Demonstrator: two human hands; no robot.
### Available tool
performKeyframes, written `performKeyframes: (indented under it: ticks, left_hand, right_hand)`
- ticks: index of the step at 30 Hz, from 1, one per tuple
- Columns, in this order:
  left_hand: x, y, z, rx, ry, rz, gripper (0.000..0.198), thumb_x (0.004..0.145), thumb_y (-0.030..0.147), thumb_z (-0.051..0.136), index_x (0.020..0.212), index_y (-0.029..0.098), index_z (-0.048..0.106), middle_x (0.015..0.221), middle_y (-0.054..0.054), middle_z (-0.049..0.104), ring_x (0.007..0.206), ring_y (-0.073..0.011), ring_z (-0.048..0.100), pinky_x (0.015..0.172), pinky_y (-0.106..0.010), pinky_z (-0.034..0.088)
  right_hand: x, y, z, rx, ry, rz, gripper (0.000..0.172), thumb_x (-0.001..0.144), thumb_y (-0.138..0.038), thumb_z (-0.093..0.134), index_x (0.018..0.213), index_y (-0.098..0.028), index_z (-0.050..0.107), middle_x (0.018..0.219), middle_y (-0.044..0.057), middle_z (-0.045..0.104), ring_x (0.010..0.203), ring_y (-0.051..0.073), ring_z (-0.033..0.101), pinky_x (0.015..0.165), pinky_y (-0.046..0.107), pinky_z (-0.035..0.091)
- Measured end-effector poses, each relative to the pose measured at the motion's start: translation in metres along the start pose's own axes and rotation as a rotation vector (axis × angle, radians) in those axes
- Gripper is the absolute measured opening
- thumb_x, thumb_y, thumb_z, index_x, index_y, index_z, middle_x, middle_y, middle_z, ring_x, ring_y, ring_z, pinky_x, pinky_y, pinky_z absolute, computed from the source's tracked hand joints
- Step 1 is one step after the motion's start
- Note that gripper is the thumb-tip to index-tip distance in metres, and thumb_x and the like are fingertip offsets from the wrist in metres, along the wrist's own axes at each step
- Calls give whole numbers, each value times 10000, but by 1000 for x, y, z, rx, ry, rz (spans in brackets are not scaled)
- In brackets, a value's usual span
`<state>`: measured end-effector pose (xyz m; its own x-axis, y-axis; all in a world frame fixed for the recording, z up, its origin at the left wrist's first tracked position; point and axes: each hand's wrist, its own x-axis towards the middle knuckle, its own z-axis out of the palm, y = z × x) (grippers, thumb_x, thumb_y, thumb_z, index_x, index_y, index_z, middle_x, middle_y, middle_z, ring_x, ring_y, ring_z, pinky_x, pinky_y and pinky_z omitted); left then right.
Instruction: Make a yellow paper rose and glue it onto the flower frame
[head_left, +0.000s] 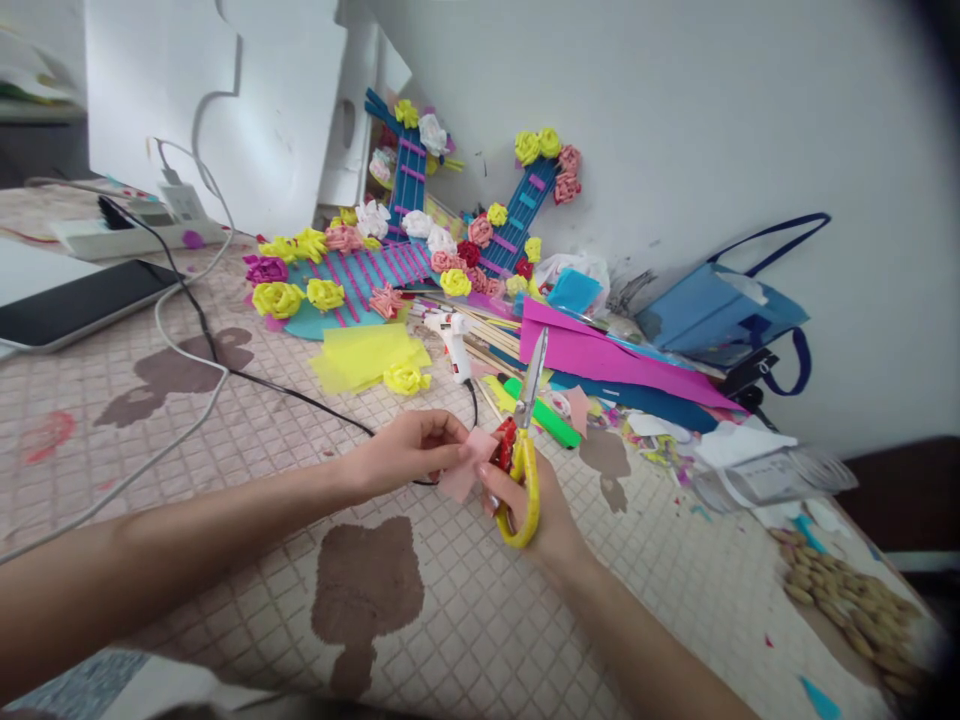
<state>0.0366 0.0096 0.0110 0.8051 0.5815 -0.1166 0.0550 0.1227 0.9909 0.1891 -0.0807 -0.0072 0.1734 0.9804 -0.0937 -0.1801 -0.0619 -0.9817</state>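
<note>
Between my two hands is a small piece of pink paper, pinched from both sides above the table. My left hand is closed on its left edge with thumb and fingers. My right hand grips scissors with yellow and red handles, blades pointing up and away. The thumb and fingertips of that same hand also touch the right side of the pink paper. Just beyond lie a white glue gun, a green marker and yellow paper sheets with a yellow paper flower.
Blue paper shapes with paper flowers stand against the wall. A magenta sheet and a blue bag lie at the right, peanuts near the right edge. A black cable crosses the table; a tablet is left.
</note>
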Motion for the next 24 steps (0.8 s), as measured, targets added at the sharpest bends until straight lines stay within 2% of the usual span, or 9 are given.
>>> performKeyframes:
  ticks: [4,7,17,21,24]
  left_hand:
    - [0,-1,0,4,-43,33,263,756,361,649,771,134,518,642,29,531,548,-68,459,488,-187,340]
    - [-1,0,0,-4,-23,8,254,752,355,650,734,140,515,598,46,506,517,-62,435,481,-191,325]
    - [-1,-4,2,-199,-12,-73,189,790,320,614,835,157,531,675,34,526,581,-67,457,538,-195,314]
    - [-2,-3,3,-187,0,-81,200,788,329,620,828,155,532,666,36,522,569,-64,446,526,-192,299]
    - [-2,-1,3,-160,2,-71,197,795,329,618,822,152,536,661,36,516,558,-59,429,510,-185,291]
  right_hand:
    - [0,1,0,-27,-2,-14,196,756,-270,665,872,-218,517,669,-79,512,425,29,442,385,152,393]
    - [1,-1,-1,-32,-4,-19,180,758,-259,657,862,-215,516,645,-82,501,423,32,443,380,148,385]
    - [2,1,-1,13,13,-55,165,756,-243,653,830,-205,511,655,-79,506,411,31,456,374,152,376]
    - [1,0,-1,-20,1,-32,164,759,-258,652,791,-205,500,603,-84,489,411,45,466,374,160,383]
    - [1,-1,-1,-20,-2,-34,169,745,-262,664,785,-208,509,637,-76,507,425,46,459,379,165,398]
